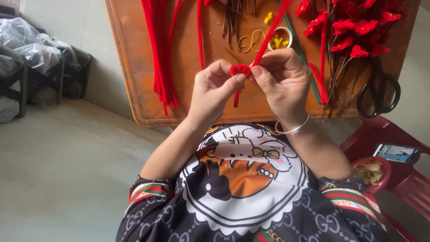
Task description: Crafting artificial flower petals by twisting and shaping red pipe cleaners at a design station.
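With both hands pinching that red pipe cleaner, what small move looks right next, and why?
Probably another tight turn of the red pipe cleaner around the small red flower shape. The left hand pinches the flower shape, the right hand grips the stem beside it, and most of the length rises unbent toward the orange table.

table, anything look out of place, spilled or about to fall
The black scissors lie at the wooden table's right corner with their handles hanging past the edge. Nothing looks spilled; the red stems and red flowers lie in loose piles.
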